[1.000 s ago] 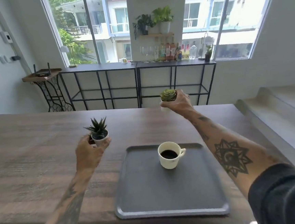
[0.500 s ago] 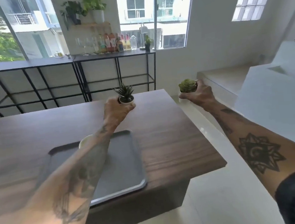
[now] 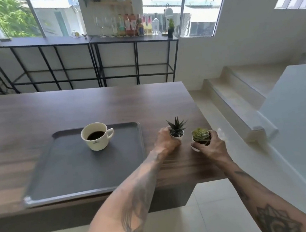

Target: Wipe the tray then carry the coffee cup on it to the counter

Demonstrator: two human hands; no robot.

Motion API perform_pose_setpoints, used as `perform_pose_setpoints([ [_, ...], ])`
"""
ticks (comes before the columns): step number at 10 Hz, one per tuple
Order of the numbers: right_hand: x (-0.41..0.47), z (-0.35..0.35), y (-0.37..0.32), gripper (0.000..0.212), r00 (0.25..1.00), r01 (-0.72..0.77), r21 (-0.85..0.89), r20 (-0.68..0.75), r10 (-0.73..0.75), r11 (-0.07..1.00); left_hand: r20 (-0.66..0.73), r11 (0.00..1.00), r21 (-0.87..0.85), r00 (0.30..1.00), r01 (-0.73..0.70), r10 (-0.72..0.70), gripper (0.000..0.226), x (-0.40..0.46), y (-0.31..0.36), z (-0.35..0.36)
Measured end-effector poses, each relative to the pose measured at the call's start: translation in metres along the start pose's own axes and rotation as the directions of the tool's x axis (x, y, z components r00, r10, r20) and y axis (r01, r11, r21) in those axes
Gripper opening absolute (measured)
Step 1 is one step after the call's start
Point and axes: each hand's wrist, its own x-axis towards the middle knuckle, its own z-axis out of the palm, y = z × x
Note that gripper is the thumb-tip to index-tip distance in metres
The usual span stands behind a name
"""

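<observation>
On the table (image 3: 37, 116) the cup (image 3: 95, 136) stands on the tray (image 3: 79, 170), while beside it the left hand (image 3: 166, 141) grips a spiky plant (image 3: 176, 130) and the right hand (image 3: 213, 145) a rosette plant (image 3: 200, 136)

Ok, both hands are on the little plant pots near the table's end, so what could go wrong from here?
1. The rosette succulent pot in the right hand sits near the table corner; a nudge could tip it off.
2. The left hand, drawing back from the spiky plant pot, could knock the full coffee cup on the tray.
</observation>
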Motion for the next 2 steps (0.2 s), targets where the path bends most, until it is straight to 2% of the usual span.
perform_pose_setpoints([
  [1, -0.002, -0.004, -0.006, 0.106, 0.994, -0.047, -0.005, 0.103, 0.047, 0.999, 0.06, 0.997, 0.073, 0.998, -0.016, 0.011, 0.078, -0.003, -0.012, -0.006],
  [2, -0.007, -0.021, -0.012, 0.144, 0.977, -0.079, -0.017, 0.195, 0.081, 0.997, 0.038, 0.983, 0.068, 0.985, -0.168, 0.166, 0.088, -0.021, -0.032, -0.026],
])
